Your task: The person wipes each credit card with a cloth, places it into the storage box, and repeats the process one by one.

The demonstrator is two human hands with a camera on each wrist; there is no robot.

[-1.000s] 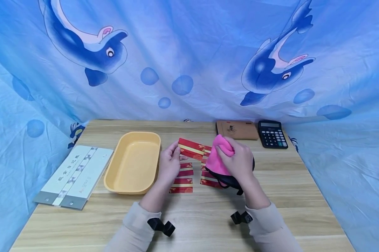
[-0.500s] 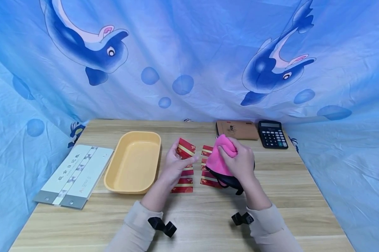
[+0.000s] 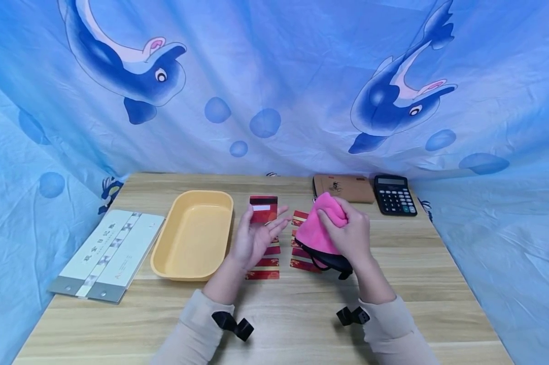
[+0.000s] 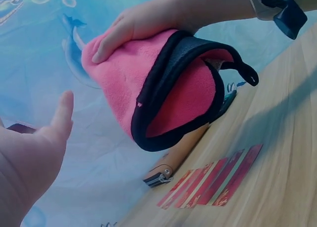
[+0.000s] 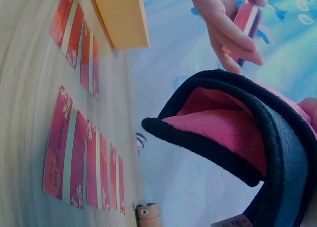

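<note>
Red card (image 3: 263, 217) is standing to the left of the pink pouch (image 3: 314, 230), with a gap between

The left hand (image 3: 252, 242) is holding the red card, some fingers stretching toward the right hand (image 3: 353, 230). The card is showing its striped back, and its long axis seems to be running sideways, toward the pouch. The right hand is gripping the pouch's pink side, while the black-edged mouth is facing back to the wrists. Other cards (image 3: 263, 275) are lying below, under and between the hands.
</note>
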